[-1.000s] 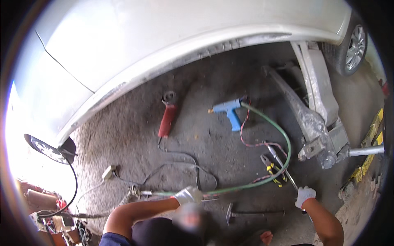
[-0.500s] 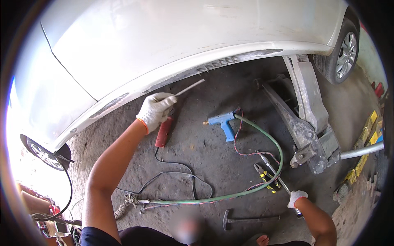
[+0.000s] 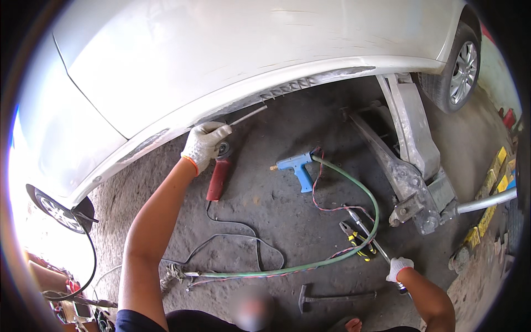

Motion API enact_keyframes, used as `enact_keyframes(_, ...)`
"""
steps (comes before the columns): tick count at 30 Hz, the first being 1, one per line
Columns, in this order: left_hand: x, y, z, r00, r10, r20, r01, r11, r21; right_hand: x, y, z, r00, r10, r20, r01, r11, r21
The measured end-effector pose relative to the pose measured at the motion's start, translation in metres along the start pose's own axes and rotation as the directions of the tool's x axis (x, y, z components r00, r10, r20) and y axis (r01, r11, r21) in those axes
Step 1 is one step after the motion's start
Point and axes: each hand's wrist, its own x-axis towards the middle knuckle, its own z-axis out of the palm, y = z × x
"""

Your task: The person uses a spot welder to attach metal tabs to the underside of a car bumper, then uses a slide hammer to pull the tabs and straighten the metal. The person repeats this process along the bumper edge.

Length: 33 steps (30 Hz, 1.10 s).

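In a white glove, my left hand (image 3: 206, 144) is closed around a thin metal rod (image 3: 249, 114), its free end pointing up and right beside the row of small metal tabs (image 3: 289, 87) on the white car's sill (image 3: 243, 101). Whether the rod touches the tabs I cannot tell. At lower right my gloved right hand (image 3: 399, 269) grips a long metal-shafted tool that looks like a slide hammer (image 3: 380, 249). Its far end lies by the pliers (image 3: 357, 240). A red angle grinder (image 3: 220, 178) lies on the floor just below my left hand.
A blue spot-welding gun (image 3: 296, 166) with a green cable (image 3: 365, 191) lies mid-floor. A hammer (image 3: 337, 297) rests near my feet. To the right, a floor jack (image 3: 415, 180) stands beneath the car, next to yellow-marked bars (image 3: 488, 207). Cords loop across the floor.
My left hand has shifted slightly up and left with the metal rod, whose end is now closer to the sill. My right hand stays on the slide hammer.
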Motion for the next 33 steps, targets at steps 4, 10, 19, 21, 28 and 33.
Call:
enact_keyframes(4,0.009,-0.004,0.006,1.0,-0.013,-0.005,0.011,0.966,-0.256,-0.005,0.002,0.001,0.999,0.018,-0.042,-0.017,0.999,0.029)
enact_keyframes(10,0.002,-0.014,0.004,0.999,-0.022,-0.045,0.011,0.971,-0.237,-0.003,0.007,0.011,0.996,-0.002,-0.089,0.005,1.0,0.026)
enact_keyframes(19,0.001,-0.02,-0.003,0.998,-0.039,-0.048,0.027,0.973,-0.23,-0.007,0.01,0.009,0.996,-0.024,-0.089,0.028,0.999,0.045)
enact_keyframes(21,-0.002,-0.021,-0.004,0.997,-0.05,-0.057,0.038,0.979,-0.199,-0.005,0.013,0.014,0.994,-0.029,-0.108,0.035,0.998,0.052)
enact_keyframes(28,0.002,-0.002,0.022,0.995,-0.079,-0.059,0.062,0.969,-0.239,-0.014,0.012,0.007,0.994,-0.036,-0.106,0.042,0.998,0.047)
enact_keyframes(33,0.026,-0.008,0.017,0.979,-0.204,-0.026,0.157,0.823,-0.545,-0.008,0.014,0.012,0.992,-0.039,-0.121,0.047,0.997,0.058)
